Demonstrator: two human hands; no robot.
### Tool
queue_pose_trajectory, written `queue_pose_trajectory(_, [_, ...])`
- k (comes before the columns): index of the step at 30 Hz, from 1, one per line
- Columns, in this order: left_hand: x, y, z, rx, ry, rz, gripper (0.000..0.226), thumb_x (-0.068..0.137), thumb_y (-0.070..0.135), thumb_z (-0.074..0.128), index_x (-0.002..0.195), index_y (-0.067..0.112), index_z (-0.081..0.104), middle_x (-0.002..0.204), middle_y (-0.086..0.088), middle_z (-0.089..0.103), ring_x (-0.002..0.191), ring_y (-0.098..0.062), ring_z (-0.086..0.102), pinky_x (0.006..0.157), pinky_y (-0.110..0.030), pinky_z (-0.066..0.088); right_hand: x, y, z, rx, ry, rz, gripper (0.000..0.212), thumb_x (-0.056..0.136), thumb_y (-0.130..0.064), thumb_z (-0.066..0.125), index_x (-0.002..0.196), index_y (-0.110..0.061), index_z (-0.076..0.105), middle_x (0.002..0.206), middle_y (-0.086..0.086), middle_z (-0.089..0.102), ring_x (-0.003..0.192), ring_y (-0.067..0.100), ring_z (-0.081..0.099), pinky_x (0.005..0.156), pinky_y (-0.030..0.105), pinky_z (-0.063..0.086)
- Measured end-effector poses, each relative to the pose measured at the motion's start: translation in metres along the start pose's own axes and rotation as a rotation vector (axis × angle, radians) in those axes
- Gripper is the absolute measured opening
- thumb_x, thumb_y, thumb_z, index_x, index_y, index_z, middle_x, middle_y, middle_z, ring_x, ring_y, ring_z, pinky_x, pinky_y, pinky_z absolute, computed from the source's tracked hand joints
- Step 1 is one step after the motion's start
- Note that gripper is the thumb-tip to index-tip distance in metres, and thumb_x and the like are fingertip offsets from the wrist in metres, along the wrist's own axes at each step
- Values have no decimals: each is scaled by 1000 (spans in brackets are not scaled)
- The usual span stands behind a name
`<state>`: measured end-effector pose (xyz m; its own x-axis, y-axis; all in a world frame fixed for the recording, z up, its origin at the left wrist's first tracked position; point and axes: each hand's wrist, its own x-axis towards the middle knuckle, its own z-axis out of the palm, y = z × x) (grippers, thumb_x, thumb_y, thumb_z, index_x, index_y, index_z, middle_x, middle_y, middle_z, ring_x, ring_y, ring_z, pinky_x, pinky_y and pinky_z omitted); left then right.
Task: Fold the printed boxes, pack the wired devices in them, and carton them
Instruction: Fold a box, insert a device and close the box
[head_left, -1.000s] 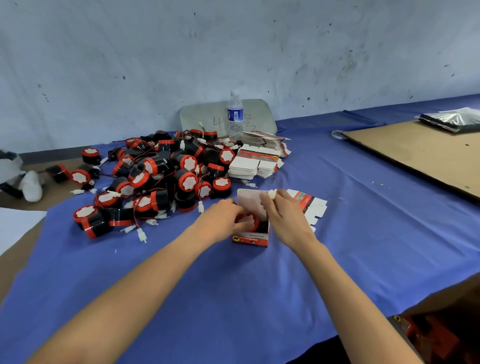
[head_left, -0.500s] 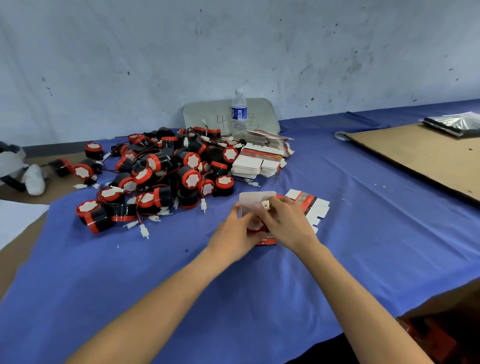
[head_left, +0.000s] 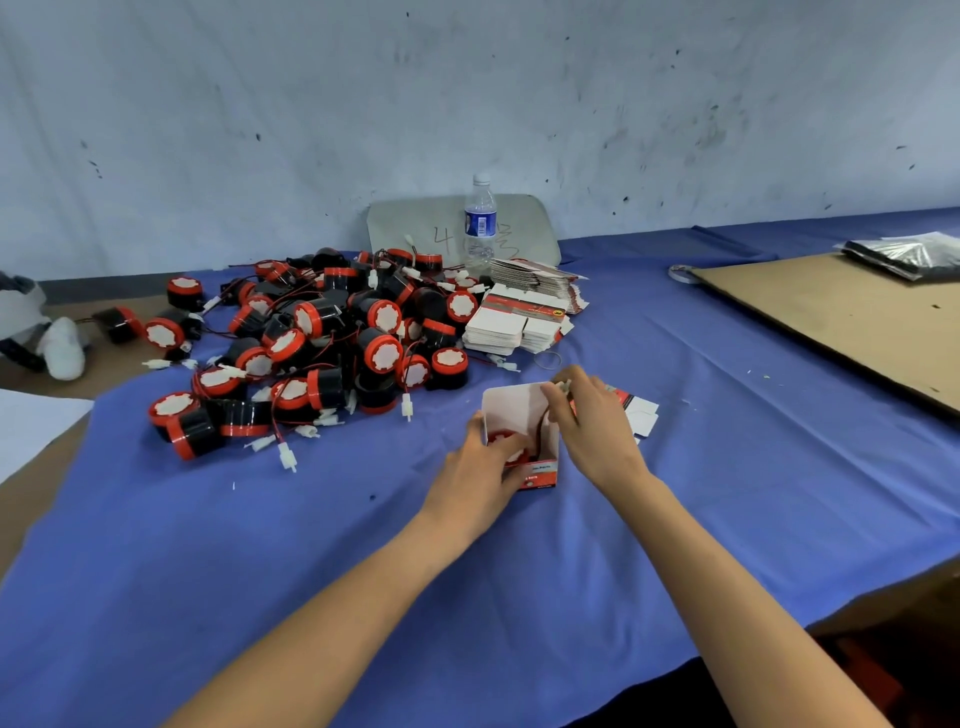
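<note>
Box (head_left: 541, 471) upright, open mouth upward

The open box (head_left: 519, 415) stands on the table cloth (head_left: 519, 597), front and middle, with one wired device (head_left: 505, 441) inside it. The left hand (head_left: 480, 475) grips the box from its left. The right hand (head_left: 592, 426), on its right, pinches the connector (head_left: 563, 385) above the far rim. A flat box blank (head_left: 641, 413) lies just right, partly under that hand. The pile of wired devices (head_left: 322, 338) lies behind and left, with the stacks of flat boxes (head_left: 511, 325) to its right. A water bottle (head_left: 479, 223) stands behind them, before a board (head_left: 415, 228) leaning on the wall. A cardboard sheet (head_left: 841, 322) lies far right, with a plastic bag (head_left: 904, 254) on it.
</note>
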<state>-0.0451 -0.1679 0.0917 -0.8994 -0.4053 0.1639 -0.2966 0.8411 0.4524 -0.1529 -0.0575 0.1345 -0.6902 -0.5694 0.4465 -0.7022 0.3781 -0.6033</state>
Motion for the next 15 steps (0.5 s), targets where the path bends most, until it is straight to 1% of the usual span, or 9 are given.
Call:
queue_pose_trajectory(3, [-2, 2, 1, 2, 11, -1, 28, 96, 45, 50, 123, 37, 55, 151, -7, 24, 110, -30, 58, 84, -35, 49, -2, 0, 0, 9, 7, 23, 13, 101, -25, 47, 97, -13, 45, 88, 10, 60, 81, 28, 52, 66, 35, 35])
queue_pose_trajectory(4, [-3, 2, 2, -1, 15, -2, 29, 97, 45, 49, 124, 38, 55, 154, -7, 20, 112, -30, 57, 85, -36, 49, -2, -1, 0, -28, -7, 14, 14, 100, -25, 47, 99, -10, 47, 93, 13, 60, 85, 30, 53, 69, 36, 38])
queue_pose_trajectory(6, [-6, 2, 3, -14, 29, -9, 31, 98, 43, 48, 128, 40, 53, 156, -7, 17, 113, -29, 57, 88, -37, 51, -3, -5, 1, -151, -23, -39, 19, 99, -22, 51, 102, -4, 55, 106, 18, 60, 99, 35, 54, 83, 39, 40])
queue_pose_trajectory(8, [-10, 4, 7, -31, 45, -29, 33, 99, 41, 47, 131, 40, 51, 157, -7, 15, 114, -30, 56, 89, -39, 50, -5, -8, 5, -323, -27, -124, 23, 99, -22, 52, 104, -1, 60, 119, 20, 59, 119, 37, 48, 100, 41, 32])
queue_pose_trajectory(10, [-13, 6, 11, -37, 60, -60, 34, 100, 39, 44, 133, 40, 48, 159, -10, 12, 117, -33, 52, 89, -40, 49, -4, -9, 10, -453, -49, -166, 26, 100, -24, 49, 106, -2, 61, 127, 21, 58, 133, 33, 38, 111, 41, 17])
queue_pose_trajectory(11, [-15, 7, 13, -39, 66, -75, 34, 101, 37, 43, 135, 40, 47, 160, -11, 11, 118, -34, 50, 90, -41, 48, -4, -9, 13, -496, -72, -160, 26, 100, -26, 46, 106, -4, 60, 129, 19, 58, 138, 30, 32, 114, 41, 8])
queue_pose_trajectory(13, [-17, 9, 16, -57, 75, -103, 35, 102, 35, 42, 136, 41, 45, 161, -12, 9, 122, -36, 45, 92, -40, 46, -3, -6, 18, -580, -137, -126, 23, 100, -28, 41, 104, -11, 57, 130, 15, 58, 145, 21, 20, 115, 41, -6])
queue_pose_trajectory(15, [-18, 9, 18, -82, 91, -120, 36, 102, 33, 42, 137, 41, 45, 161, -13, 10, 125, -36, 42, 94, -40, 44, -6, -2, 21, -631, -197, -70, 22, 100, -29, 39, 104, -16, 56, 126, 12, 62, 147, 21, 15, 115, 45, -11])
